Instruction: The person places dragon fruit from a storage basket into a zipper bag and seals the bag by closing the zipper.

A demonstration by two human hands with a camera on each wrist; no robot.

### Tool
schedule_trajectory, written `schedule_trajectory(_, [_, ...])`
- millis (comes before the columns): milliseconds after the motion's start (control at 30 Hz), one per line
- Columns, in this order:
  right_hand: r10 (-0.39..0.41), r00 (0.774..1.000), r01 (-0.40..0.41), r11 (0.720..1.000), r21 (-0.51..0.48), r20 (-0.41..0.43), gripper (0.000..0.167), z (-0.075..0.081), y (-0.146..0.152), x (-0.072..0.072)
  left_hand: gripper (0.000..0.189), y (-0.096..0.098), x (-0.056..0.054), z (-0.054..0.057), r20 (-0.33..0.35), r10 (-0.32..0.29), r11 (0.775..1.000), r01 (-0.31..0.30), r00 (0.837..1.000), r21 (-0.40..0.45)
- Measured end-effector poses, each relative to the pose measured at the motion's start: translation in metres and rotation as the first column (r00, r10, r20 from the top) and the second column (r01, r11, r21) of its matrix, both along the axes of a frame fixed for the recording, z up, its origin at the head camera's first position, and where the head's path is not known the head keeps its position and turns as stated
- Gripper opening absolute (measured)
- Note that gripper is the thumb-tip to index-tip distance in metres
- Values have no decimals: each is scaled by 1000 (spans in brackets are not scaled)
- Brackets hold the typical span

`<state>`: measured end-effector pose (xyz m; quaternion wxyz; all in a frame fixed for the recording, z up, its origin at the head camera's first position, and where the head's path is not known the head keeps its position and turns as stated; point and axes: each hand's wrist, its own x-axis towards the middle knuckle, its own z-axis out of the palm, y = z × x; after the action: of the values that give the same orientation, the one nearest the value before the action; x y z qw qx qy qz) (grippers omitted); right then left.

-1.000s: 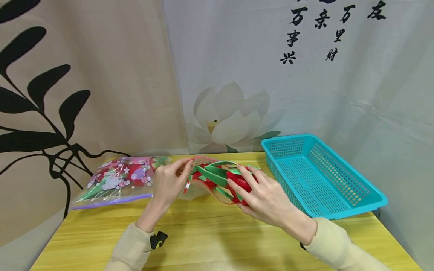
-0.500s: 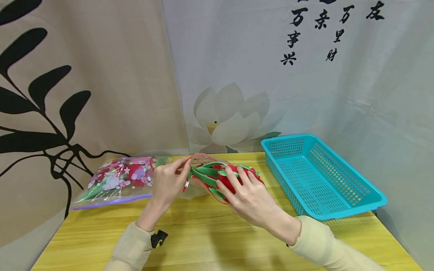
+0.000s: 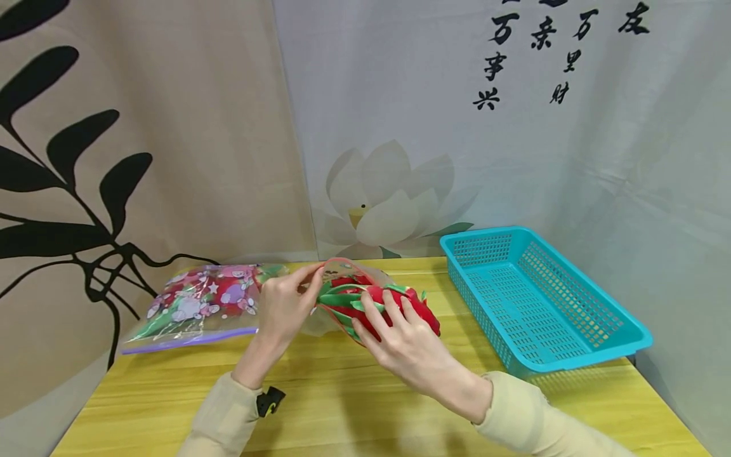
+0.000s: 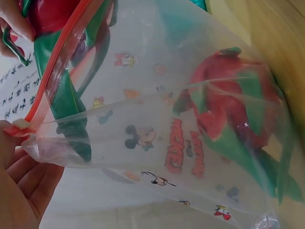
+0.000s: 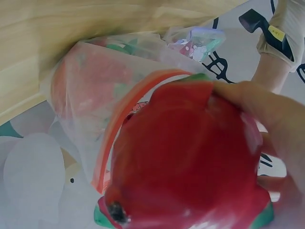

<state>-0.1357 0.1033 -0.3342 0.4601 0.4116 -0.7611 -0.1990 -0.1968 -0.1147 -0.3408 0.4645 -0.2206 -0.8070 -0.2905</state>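
My right hand (image 3: 408, 349) grips a red dragon fruit (image 3: 419, 308) with green scales, fingers spread over its near side. The fruit's long green tips point left and reach into the mouth of a clear zip bag (image 4: 143, 191) printed with cartoon figures. At the bag's corner, my left hand (image 3: 281, 304) pinches the red-orange zip rim (image 4: 55, 71) by its white slider. Another dragon fruit (image 4: 214, 109) lies inside the bag, seen through the plastic in the left wrist view. The held fruit's round red end (image 5: 181, 143) fills most of the right wrist view and hides part of the opening.
Left on the wooden table (image 3: 320, 406) lies a filled, flower-printed zip bag (image 3: 205, 304) with a purple zip. A blue perforated basket (image 3: 474, 304) stands at the right; nothing shows inside it. A printed curtain (image 3: 394, 95) hangs behind the table.
My right hand has moved left with the dragon fruit, and its green tips have gone into the bag's mouth. My left hand has stayed at the zip rim.
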Motion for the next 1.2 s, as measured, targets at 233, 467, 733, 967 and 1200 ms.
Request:
schedule_trajectory(233, [77, 996, -78, 997, -29, -35, 32, 1, -3, 3, 12, 0, 1, 0, 46, 7, 1000, -6, 999, -16])
schedule_trajectory(467, [69, 998, -69, 996, -53, -6, 21, 1, -13, 2, 12, -4, 3, -1, 32, -32, 999, 34, 999, -38])
schedule_trajectory(733, [11, 998, -3, 993, -115, 68, 29, 1, -23, -2, 11, -7, 1, -2, -5, -82, 996, 82, 997, -33])
schedule_trajectory(967, [-13, 998, 22, 990, -142, 65, 26, 3, -33, -5, 11, -6, 2, -1, -4, -82, 996, 82, 997, -45])
schedule_trajectory(1200, [38, 996, -21, 980, -200, 80, 23, 2, -37, -2, 12, -7, 1, -2, 16, -75, 997, 76, 997, -29])
